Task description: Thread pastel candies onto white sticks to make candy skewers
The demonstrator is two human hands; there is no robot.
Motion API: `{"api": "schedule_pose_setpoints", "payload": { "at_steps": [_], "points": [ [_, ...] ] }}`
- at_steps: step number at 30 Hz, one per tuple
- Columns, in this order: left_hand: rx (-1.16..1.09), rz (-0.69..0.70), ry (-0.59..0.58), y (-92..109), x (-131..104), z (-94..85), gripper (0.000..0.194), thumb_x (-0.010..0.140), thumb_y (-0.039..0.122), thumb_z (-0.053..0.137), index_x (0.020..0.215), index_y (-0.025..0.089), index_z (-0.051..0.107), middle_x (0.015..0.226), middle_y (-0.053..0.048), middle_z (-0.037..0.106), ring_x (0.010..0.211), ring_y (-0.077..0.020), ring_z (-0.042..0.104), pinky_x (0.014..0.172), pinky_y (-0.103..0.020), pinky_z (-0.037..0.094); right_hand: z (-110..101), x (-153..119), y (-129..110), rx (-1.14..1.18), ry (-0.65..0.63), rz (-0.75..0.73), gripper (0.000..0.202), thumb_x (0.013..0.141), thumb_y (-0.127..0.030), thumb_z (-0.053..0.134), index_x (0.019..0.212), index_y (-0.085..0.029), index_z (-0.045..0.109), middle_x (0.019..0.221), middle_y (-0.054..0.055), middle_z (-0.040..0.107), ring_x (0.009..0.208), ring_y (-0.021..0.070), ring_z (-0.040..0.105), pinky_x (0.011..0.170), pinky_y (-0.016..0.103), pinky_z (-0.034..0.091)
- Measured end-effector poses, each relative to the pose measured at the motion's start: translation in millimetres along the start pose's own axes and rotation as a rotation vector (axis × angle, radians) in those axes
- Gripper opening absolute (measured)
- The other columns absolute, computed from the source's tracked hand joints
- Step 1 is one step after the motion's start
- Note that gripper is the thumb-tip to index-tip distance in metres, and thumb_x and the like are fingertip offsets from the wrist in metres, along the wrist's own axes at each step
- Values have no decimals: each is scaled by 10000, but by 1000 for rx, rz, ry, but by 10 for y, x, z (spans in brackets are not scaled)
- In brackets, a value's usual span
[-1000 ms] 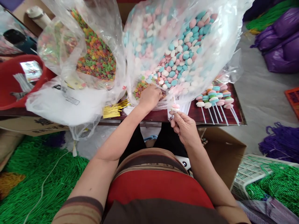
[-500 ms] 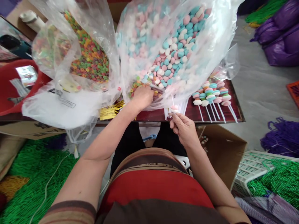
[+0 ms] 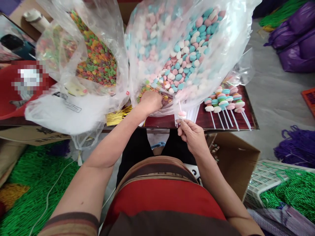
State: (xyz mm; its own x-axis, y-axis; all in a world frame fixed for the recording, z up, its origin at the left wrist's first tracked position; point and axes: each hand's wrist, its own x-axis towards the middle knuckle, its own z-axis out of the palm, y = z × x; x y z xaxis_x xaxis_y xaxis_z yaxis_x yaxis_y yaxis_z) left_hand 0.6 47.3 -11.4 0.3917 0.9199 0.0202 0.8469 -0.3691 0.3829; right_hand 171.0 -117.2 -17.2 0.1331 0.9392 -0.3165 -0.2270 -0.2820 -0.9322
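Note:
My right hand (image 3: 193,135) pinches a thin white stick (image 3: 180,104) just under the pink and white candies (image 3: 182,114) threaded on it. The stick's upper end stands free above them. My left hand (image 3: 151,102) reaches into the mouth of the clear bag, among small coloured ring-shaped candies (image 3: 147,88). Its fingers curl downward, and whatever they hold is hidden. Behind both hands, the big clear bag (image 3: 228,49) holds pink, white and blue round candies (image 3: 187,59). White sticks (image 3: 193,113) lie beyond my right hand.
Finished-looking candy skewers (image 3: 223,101) lie at the table's right end. Gold twist ties (image 3: 118,116) lie left of my forearm, near another bag of ring candies (image 3: 98,62). A red basin (image 3: 7,98) is far left. Below right are a cardboard box (image 3: 233,160) and a white crate (image 3: 261,177).
The view has shifted slightly. My right hand still holds the stick with its two candies, now tilted a little more to the left. My left hand stays in the bag among the ring candies.

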Motion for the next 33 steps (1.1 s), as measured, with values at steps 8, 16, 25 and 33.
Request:
{"api": "schedule_pose_setpoints", "payload": {
  "at_steps": [8, 16, 25, 33],
  "points": [
    [-798, -211, 156, -160, -177, -117, 154, 852, 289, 648, 822, 153, 712, 762, -5, 690, 711, -118, 586, 683, -217, 458, 142, 106, -123, -162, -150, 45, 501, 872, -620, 677, 1086, -176, 770, 540, -48, 607, 367, 74, 443, 377, 203, 282],
    [-1152, -258, 86, -152, -314, -56, 166, 819, 339, 731, 792, 181, 687, 621, 42, 598, 562, -79, 510, 583, -206, 433, 300, 290, -192, -335, -180, -123, 450, 912, -626, 626, 978, -207, 775, 448, -59, 502, 391, 102, 375, 427, 250, 268],
    [-1342, -359, 1, -23, -320, -92, 100, 833, 241, 732, 824, 151, 690, 695, 15, 709, 589, -93, 662, 568, -196, 486, 285, 316, -119, -604, -159, -312, 292, 967, -397, 532, 776, -240, 689, 471, -29, 464, 526, 160, 468, 561, 287, 354],
    [-1432, -367, 49, -3, -327, -61, 151, 820, 293, 796, 846, 168, 714, 732, 12, 722, 634, -98, 671, 593, -204, 532, 322, 371, -91, -561, -125, -311, 319, 961, -440, 564, 743, -238, 679, 464, -26, 457, 542, 172, 485, 564, 287, 358]
  ]
}}
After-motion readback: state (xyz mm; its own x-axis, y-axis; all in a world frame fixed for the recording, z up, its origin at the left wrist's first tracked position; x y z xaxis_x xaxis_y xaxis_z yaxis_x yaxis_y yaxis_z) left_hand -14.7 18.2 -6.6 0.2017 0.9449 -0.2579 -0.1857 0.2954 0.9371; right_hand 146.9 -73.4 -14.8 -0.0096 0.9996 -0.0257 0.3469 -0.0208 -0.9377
